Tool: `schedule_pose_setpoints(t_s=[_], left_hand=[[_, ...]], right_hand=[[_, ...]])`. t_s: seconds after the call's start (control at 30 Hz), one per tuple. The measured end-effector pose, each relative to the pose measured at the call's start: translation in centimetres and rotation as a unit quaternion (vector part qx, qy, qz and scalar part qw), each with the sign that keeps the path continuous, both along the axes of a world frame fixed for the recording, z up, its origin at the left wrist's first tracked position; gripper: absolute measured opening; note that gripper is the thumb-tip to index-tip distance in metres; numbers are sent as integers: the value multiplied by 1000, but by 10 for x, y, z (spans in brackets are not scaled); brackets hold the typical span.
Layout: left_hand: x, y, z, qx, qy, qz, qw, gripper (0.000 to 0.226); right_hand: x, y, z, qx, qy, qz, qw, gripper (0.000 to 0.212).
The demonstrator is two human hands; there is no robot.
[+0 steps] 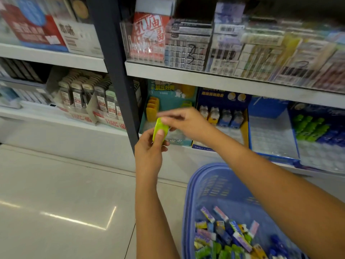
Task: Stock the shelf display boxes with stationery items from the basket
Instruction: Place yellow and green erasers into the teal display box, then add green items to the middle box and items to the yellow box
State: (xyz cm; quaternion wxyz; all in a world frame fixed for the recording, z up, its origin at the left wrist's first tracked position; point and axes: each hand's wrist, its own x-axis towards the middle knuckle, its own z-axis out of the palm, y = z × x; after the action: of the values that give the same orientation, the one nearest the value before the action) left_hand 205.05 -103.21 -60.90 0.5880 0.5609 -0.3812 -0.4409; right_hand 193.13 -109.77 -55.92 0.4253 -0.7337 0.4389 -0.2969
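My left hand grips a lime-green stationery item upright in front of the lowest shelf. My right hand pinches the top end of the same item with its fingertips. Just behind them stands a teal display box holding a few orange items at its left. A blue plastic basket sits on the floor at lower right, with several small colourful erasers and green items inside. My right forearm crosses over the basket.
Right of the teal box are a dark blue display box with character-shaped items, a nearly bare blue box, and one with green and blue items. A dark shelf post stands left of my hands. Glossy floor tiles spread to the left.
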Motion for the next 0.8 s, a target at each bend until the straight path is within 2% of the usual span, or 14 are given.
schedule_pose_setpoints(t_s=[0.1,0.13,0.2,0.23,0.3,0.37,0.43,0.57,0.6,0.7,0.8], left_hand=[[-12,-1,6,-21,-34,-26,999,26],[-17,-2,7,-24,-55,-25,998,28],[-29,-4,11,-27,-149,-46,987,38],[-35,-4,12,-32,-210,-78,974,42],[-48,-3,13,-37,-320,-145,935,44],[-55,-2,11,-28,-396,-179,900,40],[-58,0,7,-21,-445,-181,877,36],[-57,-1,3,-21,-471,-180,863,31],[-57,-1,3,-17,-474,-182,861,31],[-58,-1,2,-15,-471,-179,864,28],[-58,0,2,-14,-466,-176,867,27]], right_hand=[[-20,3,4,-4,-22,-16,1000,28],[-26,-2,6,-15,-28,-47,998,29],[-39,-15,9,-37,-20,-138,990,29],[-44,-22,10,-60,15,-171,983,29],[-50,-33,6,-98,130,-169,972,28],[-51,-36,-1,-111,211,-135,962,29],[-49,-35,-7,-114,247,-109,956,33],[-42,-36,-13,-136,302,-85,940,36],[-41,-37,-15,-127,290,-89,944,35],[-37,-40,-18,-68,177,-156,969,28],[-34,-42,-24,-67,197,-158,965,28]])
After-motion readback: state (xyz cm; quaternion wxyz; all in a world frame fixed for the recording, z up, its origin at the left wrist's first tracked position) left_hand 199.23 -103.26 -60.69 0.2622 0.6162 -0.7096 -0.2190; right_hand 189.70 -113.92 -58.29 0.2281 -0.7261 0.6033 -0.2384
